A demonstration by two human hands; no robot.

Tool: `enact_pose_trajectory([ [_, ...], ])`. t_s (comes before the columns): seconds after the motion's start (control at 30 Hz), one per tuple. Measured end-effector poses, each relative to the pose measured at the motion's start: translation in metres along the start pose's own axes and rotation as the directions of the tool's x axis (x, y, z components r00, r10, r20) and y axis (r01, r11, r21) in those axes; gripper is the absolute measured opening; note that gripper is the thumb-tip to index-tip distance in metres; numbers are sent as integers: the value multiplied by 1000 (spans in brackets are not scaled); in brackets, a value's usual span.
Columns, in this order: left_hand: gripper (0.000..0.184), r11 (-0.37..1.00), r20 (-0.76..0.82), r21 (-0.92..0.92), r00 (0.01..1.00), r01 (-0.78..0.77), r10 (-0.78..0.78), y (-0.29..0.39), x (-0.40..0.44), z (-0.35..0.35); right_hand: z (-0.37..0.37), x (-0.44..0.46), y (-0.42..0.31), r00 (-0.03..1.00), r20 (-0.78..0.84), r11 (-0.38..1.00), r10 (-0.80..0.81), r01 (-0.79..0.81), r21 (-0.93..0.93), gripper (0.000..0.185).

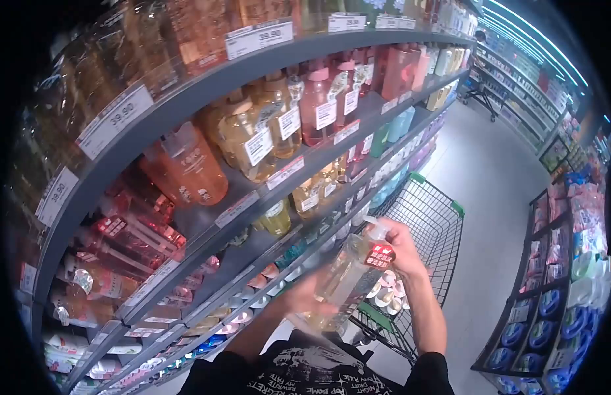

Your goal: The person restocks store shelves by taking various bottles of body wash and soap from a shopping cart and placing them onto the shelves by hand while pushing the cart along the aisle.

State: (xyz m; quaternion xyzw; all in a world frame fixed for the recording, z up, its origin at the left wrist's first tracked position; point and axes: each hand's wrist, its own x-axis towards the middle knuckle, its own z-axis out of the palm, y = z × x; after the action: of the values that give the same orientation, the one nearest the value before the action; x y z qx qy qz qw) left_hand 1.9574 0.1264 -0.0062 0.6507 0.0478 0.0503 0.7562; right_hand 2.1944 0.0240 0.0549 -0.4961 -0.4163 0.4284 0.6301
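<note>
A clear pump bottle [340, 276] with pale yellowish contents is held tilted in front of my chest. Its white pump top [375, 228] points up, and a red tag [380, 255] with white lettering hangs near the neck. My right hand [401, 247] is closed round the neck, just below the pump. Lower on the bottle, my left hand [305, 297] grips the body near its base, slightly smeared by motion. Just beyond the bottle stands a shopping cart [444, 227] of dark wire with green corners, with several round-ended pale items [389, 294] inside.
Curved-looking shelves [206, 82] run along my left, lined with pump bottles such as pink ones [318, 108] and amber ones [249, 141]. On the right stands a display rack [516, 322] with blue packages. A grey floor aisle [483, 191] leads between them toward another cart [480, 92].
</note>
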Motion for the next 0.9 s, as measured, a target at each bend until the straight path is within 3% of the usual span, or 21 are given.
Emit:
enact_pose_trajectory([
  [0.07, 109, 987, -152, 163, 988, 5, 20, 9, -18, 9, 32, 7, -9, 998, 70, 1000, 4, -3, -11, 20],
  [0.1, 109, 964, -222, 259, 975, 52, 7, 9, -29, 12, 48, 8, -15, 992, 122, 991, 0, 17, -136, 23],
  [0.13, 101, 993, -325, 98, 941, -69, 98, 18, -38, 21, 65, 7, -25, 985, 175, 966, -1, 46, -253, 25],
  [0.17, 97, 994, -357, 109, 933, -2, 42, 29, -50, 19, 83, 8, -33, 973, 229, 929, 2, 83, -361, 28],
  [0.23, 89, 983, -422, 115, 903, 145, -84, 43, -77, 12, 123, 7, -41, 897, 398, 787, -193, 383, -484, 31],
  [0.27, 79, 987, -475, 157, 879, 40, 39, 33, -97, 7, 139, 3, -38, 836, 490, 706, -248, 502, -499, 40],
  [0.33, 76, 989, -658, 147, 746, -8, 104, 8, -128, -2, 165, -11, -31, 737, 591, 606, -328, 644, -467, 48],
  [0.4, 73, 944, -762, 328, 580, -38, 288, -4, -148, -9, 178, -20, -12, 660, 613, 549, -434, 733, -401, 52],
  [0.5, 72, 884, -812, 457, 454, 102, 367, -20, -177, -31, 166, -35, 25, 899, 316, 879, -303, 392, -270, 43],
  [0.53, 67, 763, -729, 629, 451, 145, 515, -12, -178, -36, 154, -40, 57, 958, 176, 927, -226, 267, -264, 39],
  [0.57, 66, 705, -718, 671, 442, 231, 538, -13, -183, -40, 140, -47, 95, 991, 34, 962, -133, 137, -238, 36],
  [0.63, 63, 559, -683, 730, 444, 392, 580, -24, -190, -51, 115, -67, 148, 985, -174, 964, 5, -51, -261, 31],
  [0.73, 60, 512, -671, 739, 404, 438, 622, -51, -191, -71, 107, -102, 193, 928, -352, 981, 123, -166, -97, 26],
  [0.83, 59, 510, -662, 744, 377, 431, 648, -82, -186, -97, 113, -123, 197, 915, -369, 923, 163, -273, -270, 22],
  [0.87, 58, 522, -659, 748, 361, 409, 660, -94, -184, -108, 115, -123, 188, 931, -352, 884, 97, -243, -398, 19],
  [0.9, 59, 566, -674, 737, 340, 369, 656, -102, -181, -113, 115, -123, 188, 933, -343, 890, 109, -245, -384, 20],
])
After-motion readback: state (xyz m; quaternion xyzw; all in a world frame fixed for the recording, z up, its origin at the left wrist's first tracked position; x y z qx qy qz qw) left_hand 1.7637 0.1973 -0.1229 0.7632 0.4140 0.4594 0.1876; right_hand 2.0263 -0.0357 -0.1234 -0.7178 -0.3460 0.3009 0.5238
